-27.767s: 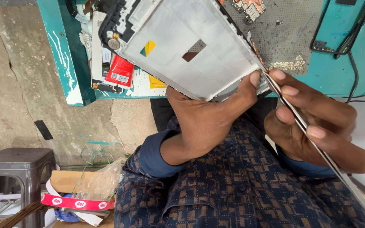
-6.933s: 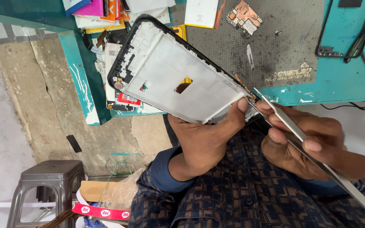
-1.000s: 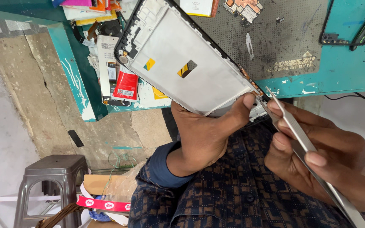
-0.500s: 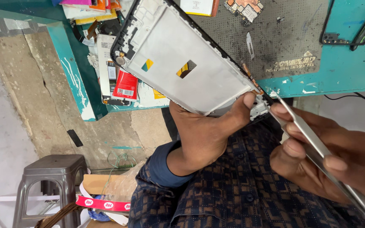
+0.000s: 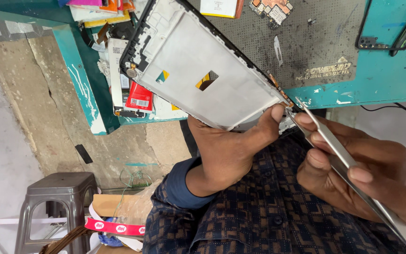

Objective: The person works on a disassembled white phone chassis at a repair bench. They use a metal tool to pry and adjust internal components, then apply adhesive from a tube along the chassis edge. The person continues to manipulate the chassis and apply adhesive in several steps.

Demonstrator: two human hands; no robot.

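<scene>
Left hand (image 5: 226, 150) grips the phone frame (image 5: 203, 66) by its lower corner, thumb pressed on the edge, holding it tilted in the air above the lap and over the near edge of the teal table (image 5: 381, 89). Right hand (image 5: 353, 174) is clenched around long metal tweezers (image 5: 339, 150), whose tips sit right at that same bottom corner of the frame, next to the thumb. Judging by the look, the frame is already stripped: bare silver back plate, a small cutout in the middle, no board inside; work at the corner seems in progress, and I cannot tell what tiny part the tips touch. On the dark work mat (image 5: 306, 42) lies a small circuit board (image 5: 273, 7) at the top edge, well apart from the frame, plus a pale printed mark near the mat's lower right corner. Labels: two small yellow-and-teal stickers on the plate beside the cutout; a red rectangular package with a white barcode label (image 5: 139, 99) under the frame on the table's lower shelf; a red-and-white printed tape strip (image 5: 113, 228) near the grey plastic stool (image 5: 52, 202) on the floor; coloured packets (image 5: 99, 4) stacked at top left.
</scene>
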